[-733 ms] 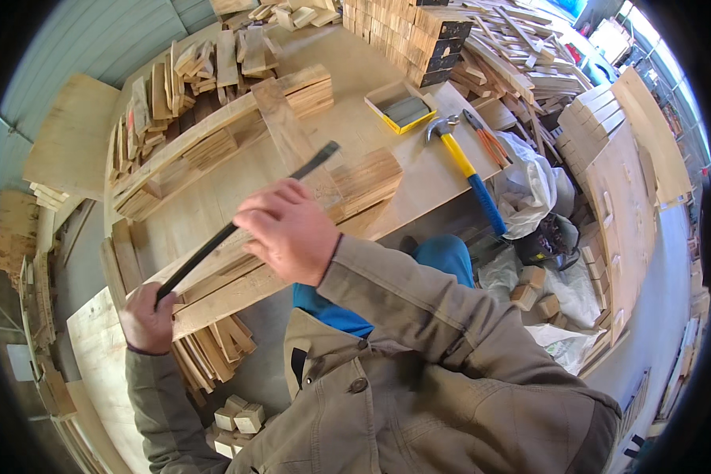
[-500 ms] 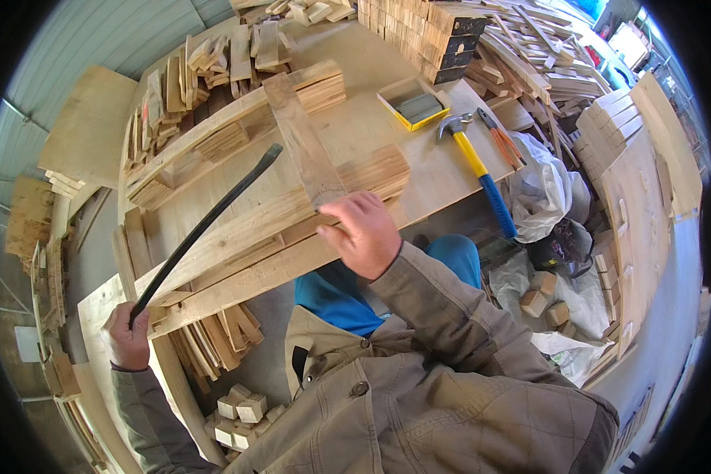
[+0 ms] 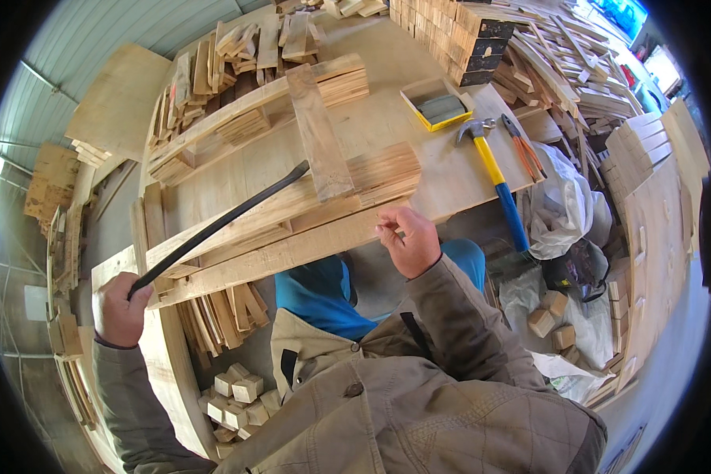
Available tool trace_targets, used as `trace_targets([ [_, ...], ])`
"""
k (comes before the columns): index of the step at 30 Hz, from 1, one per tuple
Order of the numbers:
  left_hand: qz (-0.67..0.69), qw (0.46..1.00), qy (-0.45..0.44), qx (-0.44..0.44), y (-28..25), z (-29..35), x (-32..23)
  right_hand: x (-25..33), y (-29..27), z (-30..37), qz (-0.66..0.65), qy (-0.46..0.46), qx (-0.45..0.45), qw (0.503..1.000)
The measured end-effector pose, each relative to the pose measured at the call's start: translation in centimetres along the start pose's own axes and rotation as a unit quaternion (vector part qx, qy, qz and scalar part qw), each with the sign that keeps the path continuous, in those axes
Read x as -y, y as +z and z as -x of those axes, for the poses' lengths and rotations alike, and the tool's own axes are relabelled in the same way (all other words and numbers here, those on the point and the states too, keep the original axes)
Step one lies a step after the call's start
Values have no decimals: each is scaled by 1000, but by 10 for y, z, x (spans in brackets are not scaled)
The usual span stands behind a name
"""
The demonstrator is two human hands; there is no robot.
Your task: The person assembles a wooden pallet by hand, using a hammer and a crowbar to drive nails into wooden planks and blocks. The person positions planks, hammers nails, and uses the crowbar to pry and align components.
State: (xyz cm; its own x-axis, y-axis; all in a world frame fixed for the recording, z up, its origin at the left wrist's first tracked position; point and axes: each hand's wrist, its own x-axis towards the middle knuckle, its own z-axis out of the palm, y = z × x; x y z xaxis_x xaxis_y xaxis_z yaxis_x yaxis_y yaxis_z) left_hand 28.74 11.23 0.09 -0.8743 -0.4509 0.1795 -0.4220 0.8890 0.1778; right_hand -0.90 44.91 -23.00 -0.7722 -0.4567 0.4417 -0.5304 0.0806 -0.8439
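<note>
My left hand (image 3: pixel 121 308) is wrapped round the near end of a long black pry bar (image 3: pixel 221 223). The bar slants up across the near wooden rail (image 3: pixel 249 227), its far tip against or just beside the left edge of a short flat board (image 3: pixel 317 130). That board lies crosswise over the near rail and the far rail (image 3: pixel 213 120). Just off the front edge of the workbench, my right hand (image 3: pixel 412 243) is closed, thumb and fingertips pressed together. Whatever they may pinch is too small to make out.
On the bench's right lie a claw hammer (image 3: pixel 494 170) with a yellow and blue handle, orange-handled pliers (image 3: pixel 524 148) and a yellow box (image 3: pixel 451 121). Wood offcuts (image 3: pixel 265 43) are piled at the back. Below are wooden blocks (image 3: pixel 249 389) and white plastic bags (image 3: pixel 557 209).
My right hand has left the board's near end and moved right, its fingers closing. The pry bar has tilted lower, its tip moving right to the board. The whole view has shifted slightly.
</note>
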Motion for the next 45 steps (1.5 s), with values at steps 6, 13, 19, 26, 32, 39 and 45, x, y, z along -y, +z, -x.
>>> trace_targets([
  [6,3,1000,17,9,-24,-11,-37,-10,6,8,-33,12,26,999],
  [13,-35,999,3,8,-33,-5,-64,-12,13,9,-59,37,53,996],
  [19,41,998,-35,11,-4,5,-36,-1,20,-5,-34,-3,31,999],
  [26,56,997,-44,-1,16,11,-8,15,25,-32,90,-106,-30,990],
  [32,58,997,-41,3,18,14,-11,21,26,-74,254,-185,-55,948],
  [39,33,998,-59,-15,21,17,-21,-4,17,-121,349,-151,37,924],
  [45,43,998,-35,-38,26,15,-19,-9,19,-119,394,-130,70,907],
])
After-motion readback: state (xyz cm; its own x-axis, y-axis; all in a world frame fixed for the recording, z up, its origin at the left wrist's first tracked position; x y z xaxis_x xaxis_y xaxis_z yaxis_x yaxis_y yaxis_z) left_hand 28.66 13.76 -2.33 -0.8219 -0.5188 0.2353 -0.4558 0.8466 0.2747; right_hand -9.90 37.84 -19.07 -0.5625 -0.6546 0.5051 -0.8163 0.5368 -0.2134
